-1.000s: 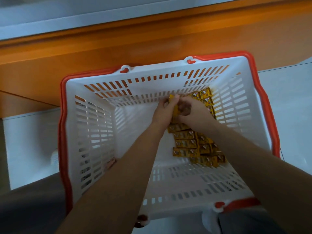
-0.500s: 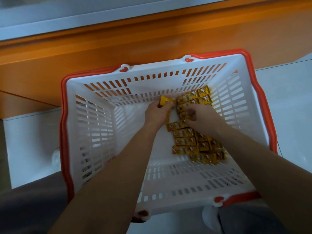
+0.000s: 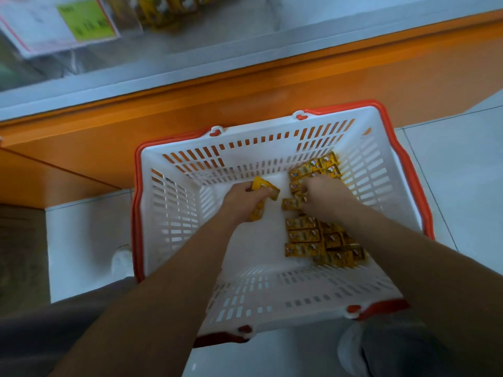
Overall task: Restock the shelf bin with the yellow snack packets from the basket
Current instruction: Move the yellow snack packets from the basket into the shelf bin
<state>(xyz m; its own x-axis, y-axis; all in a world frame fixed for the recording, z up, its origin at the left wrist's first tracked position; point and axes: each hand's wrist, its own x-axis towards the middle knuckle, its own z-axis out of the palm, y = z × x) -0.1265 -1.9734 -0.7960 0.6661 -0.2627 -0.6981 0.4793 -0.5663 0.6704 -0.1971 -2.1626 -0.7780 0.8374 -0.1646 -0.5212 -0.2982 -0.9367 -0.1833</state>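
Hands have parted: left hand [image 3: 242,198] now clenches a bundle of packets [image 3: 265,189] mid-basket [image 3: 245,137], while right hand [image 3: 322,198] pinches more from the pile [image 3: 303,235] at three o'clock. Bin [image 3: 163,9], newly visible at eleven o'clock, is likely next.

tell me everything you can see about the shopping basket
The shopping basket is white slotted plastic with red-orange handles folded down along its rim. It stands upright on the pale tiled floor beside an orange shelf base. Its bottom's right side holds yellow snack packets. Both arms reach in: the left hand grips packets, the right hand pinches more.
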